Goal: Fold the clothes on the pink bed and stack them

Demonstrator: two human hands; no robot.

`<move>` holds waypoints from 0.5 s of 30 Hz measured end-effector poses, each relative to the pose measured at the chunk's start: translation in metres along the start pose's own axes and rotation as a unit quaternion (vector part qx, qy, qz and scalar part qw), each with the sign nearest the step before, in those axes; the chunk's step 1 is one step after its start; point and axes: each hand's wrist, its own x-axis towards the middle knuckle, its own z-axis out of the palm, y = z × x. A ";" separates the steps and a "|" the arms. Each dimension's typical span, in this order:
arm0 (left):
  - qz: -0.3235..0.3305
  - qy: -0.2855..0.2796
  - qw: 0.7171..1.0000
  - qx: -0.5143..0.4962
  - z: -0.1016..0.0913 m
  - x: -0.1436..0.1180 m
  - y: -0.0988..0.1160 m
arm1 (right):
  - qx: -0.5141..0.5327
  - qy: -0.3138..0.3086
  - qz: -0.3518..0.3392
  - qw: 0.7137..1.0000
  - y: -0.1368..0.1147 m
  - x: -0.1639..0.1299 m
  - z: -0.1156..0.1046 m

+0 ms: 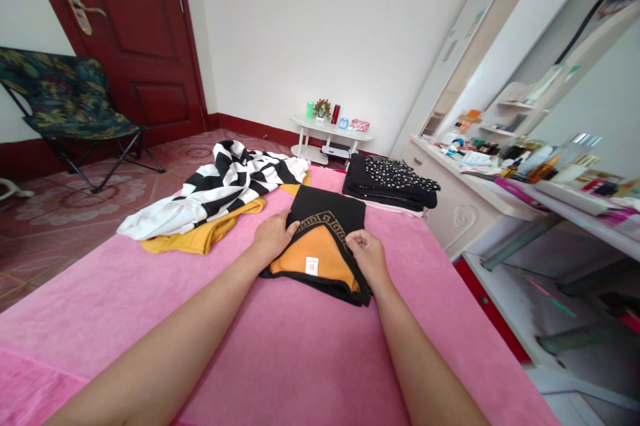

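A black top (pixel 327 203) lies folded flat on the pink bed cover, its V-shaped neckline edged with a gold pattern. Orange lining (pixel 295 256) with a white label (pixel 312 266) shows inside the neck opening. At the top's left edge, my left hand (pixel 273 236) grips the cloth between thumb and fingers; some fingertips are hidden. My right hand (pixel 369 256) has curled fingers pinching the right side of the neckline.
Left of the top lie a black-and-white garment (pixel 240 176) and a yellow garment (pixel 215 229), loosely heaped. A stack of folded dark clothes (pixel 390 183) sits at the far right of the bed (pixel 310 359). A cluttered dresser (pixel 450 196) stands on the right, a folding chair (pixel 75 99) on the left.
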 end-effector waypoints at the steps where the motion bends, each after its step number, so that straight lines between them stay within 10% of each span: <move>1: 0.002 0.001 1.000 -0.001 0.000 0.000 0.000 | 0.000 0.000 0.000 1.000 0.001 0.000 0.000; 15: 0.009 0.004 1.000 -0.009 0.002 0.001 -0.001 | 0.007 0.001 -0.002 1.000 0.000 0.000 0.000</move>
